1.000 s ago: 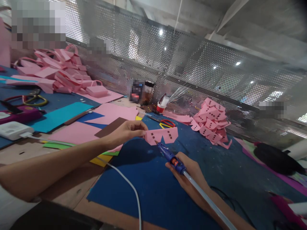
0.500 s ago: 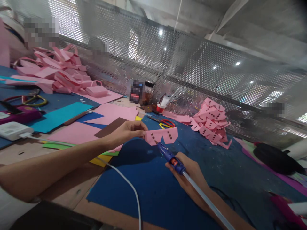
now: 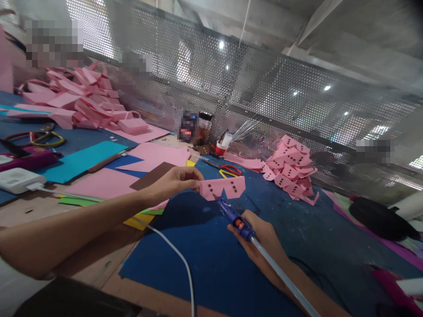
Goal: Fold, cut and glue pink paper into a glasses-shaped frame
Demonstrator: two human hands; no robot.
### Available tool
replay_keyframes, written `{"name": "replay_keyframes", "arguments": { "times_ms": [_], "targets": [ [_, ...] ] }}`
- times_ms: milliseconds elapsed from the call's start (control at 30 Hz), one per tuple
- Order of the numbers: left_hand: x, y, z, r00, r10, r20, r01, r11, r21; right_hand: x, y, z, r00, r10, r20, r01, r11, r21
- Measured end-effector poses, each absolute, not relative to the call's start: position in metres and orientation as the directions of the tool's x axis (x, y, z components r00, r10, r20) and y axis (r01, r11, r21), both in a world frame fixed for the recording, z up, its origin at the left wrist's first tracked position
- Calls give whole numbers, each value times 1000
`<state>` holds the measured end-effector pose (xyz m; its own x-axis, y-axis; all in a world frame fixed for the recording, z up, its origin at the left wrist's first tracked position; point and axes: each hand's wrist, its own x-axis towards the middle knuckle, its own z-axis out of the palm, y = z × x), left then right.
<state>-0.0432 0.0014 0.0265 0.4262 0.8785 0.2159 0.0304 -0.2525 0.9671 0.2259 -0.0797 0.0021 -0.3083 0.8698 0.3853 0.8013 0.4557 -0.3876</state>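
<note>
My left hand (image 3: pixel 180 181) pinches the left end of a pink paper cutout (image 3: pixel 236 182) between thumb and fingers. The cutout has a V-shaped notch in its lower edge and small dark squares on both sides. In my right hand (image 3: pixel 261 233) is a blue glue gun (image 3: pixel 233 216), with a long clear glue stick (image 3: pixel 280 270) coming out of its back end. The gun's nozzle meets the cutout's lower left part, just left of the notch. My right fingers are partly hidden behind the gun.
Similar dotted pink pieces (image 3: pixel 291 167) are heaped at the right, and folded pink strips (image 3: pixel 89 97) at the left. Scissors (image 3: pixel 229 169) lie beyond my hands near a red-and-white cup (image 3: pixel 220 149). A white cable (image 3: pixel 180 255) crosses the blue mat (image 3: pixel 218 273). Perforated metal panels (image 3: pixel 257 101) border the table.
</note>
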Motion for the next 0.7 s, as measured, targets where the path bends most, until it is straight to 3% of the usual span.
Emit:
{"name": "replay_keyframes", "arguments": {
  "times_ms": [700],
  "targets": [
    [-43,0,28,431,875,220,36,-260,965,229,-77,-4,-317,867,384,823,453,-342]
  ]
}}
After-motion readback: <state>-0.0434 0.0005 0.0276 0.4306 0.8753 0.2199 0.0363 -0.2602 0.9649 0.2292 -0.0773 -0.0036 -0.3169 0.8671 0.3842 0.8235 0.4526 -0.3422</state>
